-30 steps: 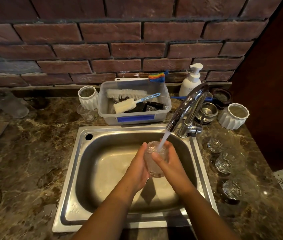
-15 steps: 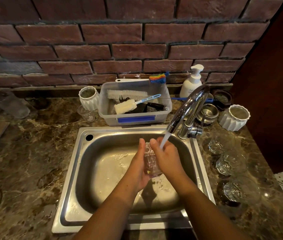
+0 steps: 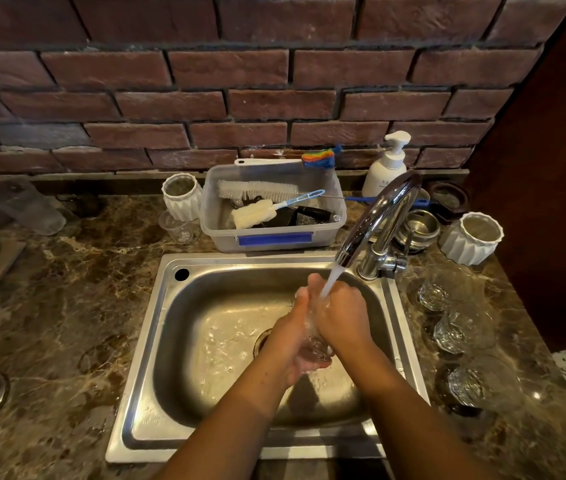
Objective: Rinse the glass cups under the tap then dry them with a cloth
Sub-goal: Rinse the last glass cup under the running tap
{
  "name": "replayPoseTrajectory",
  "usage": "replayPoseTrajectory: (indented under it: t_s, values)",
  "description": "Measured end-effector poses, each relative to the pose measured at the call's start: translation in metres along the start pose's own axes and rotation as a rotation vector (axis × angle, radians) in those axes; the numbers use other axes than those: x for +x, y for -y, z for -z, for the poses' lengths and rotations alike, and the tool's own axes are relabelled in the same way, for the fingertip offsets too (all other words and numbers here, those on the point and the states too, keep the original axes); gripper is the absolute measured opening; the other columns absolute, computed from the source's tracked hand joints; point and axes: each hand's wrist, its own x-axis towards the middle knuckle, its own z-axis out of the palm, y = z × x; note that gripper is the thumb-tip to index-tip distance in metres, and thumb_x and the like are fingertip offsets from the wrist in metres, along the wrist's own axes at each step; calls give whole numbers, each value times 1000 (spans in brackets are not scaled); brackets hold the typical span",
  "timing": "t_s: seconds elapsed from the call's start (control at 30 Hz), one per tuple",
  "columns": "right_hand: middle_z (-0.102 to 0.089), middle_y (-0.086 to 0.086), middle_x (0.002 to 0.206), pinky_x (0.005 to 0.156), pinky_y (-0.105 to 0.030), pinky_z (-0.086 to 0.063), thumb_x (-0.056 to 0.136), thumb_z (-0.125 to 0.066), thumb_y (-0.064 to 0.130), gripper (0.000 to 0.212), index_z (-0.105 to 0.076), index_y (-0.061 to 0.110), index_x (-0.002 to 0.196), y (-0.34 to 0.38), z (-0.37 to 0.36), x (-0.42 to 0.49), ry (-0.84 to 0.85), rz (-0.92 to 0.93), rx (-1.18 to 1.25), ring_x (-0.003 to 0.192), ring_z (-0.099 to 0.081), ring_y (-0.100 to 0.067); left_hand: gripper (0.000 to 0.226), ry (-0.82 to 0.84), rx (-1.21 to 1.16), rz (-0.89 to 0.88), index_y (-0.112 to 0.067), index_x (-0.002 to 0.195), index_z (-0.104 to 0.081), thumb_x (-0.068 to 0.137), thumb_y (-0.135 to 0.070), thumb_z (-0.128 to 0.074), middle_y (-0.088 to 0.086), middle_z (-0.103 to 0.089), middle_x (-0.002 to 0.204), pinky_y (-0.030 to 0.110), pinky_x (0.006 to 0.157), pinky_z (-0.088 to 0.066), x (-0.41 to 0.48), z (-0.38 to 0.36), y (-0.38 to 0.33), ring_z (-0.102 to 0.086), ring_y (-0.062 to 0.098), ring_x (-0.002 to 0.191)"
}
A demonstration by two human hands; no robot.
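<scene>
Pouring from the chrome tap (image 3: pixel 378 216), a stream of water (image 3: pixel 332 279) falls onto the hands, which are pressed together over the sink (image 3: pixel 143 341) just right of the frame's centre. The left hand (image 3: pixel 292 341) cradles a glass cup (image 3: pixel 316 348) from below, fingers curled round it. The right hand (image 3: pixel 342 317) wraps it from the opposite side, fingers curled over the top. Only the cup's lower part shows between the palms. On the marble worktop (image 3: pixel 67 289), right of the sink, stand a far cup (image 3: pixel 437 292), a middle cup (image 3: pixel 458 330) and a near cup (image 3: pixel 478 382), in a column. A plastic box (image 3: pixel 274 237) of brushes sits behind the sink, with a soap bottle (image 3: pixel 387 168) to its right.
</scene>
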Motion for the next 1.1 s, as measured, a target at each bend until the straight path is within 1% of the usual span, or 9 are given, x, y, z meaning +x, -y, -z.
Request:
replayPoseTrajectory:
  t_s: [0.1,0.2,0.37,0.5,0.6,0.67,0.77,0.97,1.1]
  values:
    - [-59,5,56,53,-21,-41,101,-51,38,38,-59,24,66,-1,1,-3,25,-81,279,51,-56,-5,66,58,-257,43,-11,125,-62,90,-66,-54,21,-69,125,50,97,-52,-4,9,-2,-65,40,115]
    - [-54,-2,53,54,-29,-41,100,-56,34,39,-60,23,63,-3,-1,-8,13,-125,501,53,-51,-12,64,96,-361,62,-8,124,-65,93,-63,-53,19,-77,108,43,90,-54,-6,16,-3,-68,33,106]
    - [-54,8,51,49,-20,-37,101,-46,45,46,-54,24,61,-2,-2,1,39,-111,139,46,-53,-2,70,16,-17,-16,-16,140,-49,96,-69,-37,20,-61,137,44,68,-62,-2,16,2,-69,38,107]
    - [-63,5,61,55,-27,-47,99,-41,54,48,-63,18,75,-6,-8,4,14,-73,86,58,-65,-12,65,-11,206,-95,-22,130,-59,94,-71,-38,13,-69,123,39,72,-63,-5,9,1,-71,30,99]
    - [-68,-4,69,58,-26,-50,102,-46,42,38,-64,19,78,-9,-12,8,-5,-100,198,64,-68,-14,52,82,-14,-45,-19,112,-65,95,-64,-47,10,-75,101,38,74,-57,-10,15,-6,-68,28,91]
    - [-71,-9,84,70,-24,-54,104,-49,32,28,-67,15,89,-6,-11,9,41,-309,467,79,-69,-15,56,159,-272,51,-11,117,-68,94,-60,-54,18,-75,105,37,74,-56,-12,19,-9,-67,30,86]
    - [-68,-5,73,63,-29,-55,101,-55,27,27,-67,21,78,-1,-7,2,15,-307,674,72,-67,-18,59,199,-448,93,-6,127,-65,98,-56,-52,22,-73,116,41,75,-60,-15,21,-9,-71,34,97]
    - [-59,1,60,58,-30,-46,99,-43,55,48,-56,22,66,0,-7,6,58,-78,71,58,-60,-15,64,41,120,-68,-17,132,-57,98,-66,-35,17,-72,118,49,81,-62,-8,18,-6,-71,39,106]
    - [-68,-6,70,64,-34,-52,102,-41,48,50,-68,13,77,8,-2,4,-64,-53,113,67,-67,-21,63,-11,138,-73,-17,102,-67,96,-71,-35,11,-74,90,43,85,-56,-11,8,-9,-69,29,86]
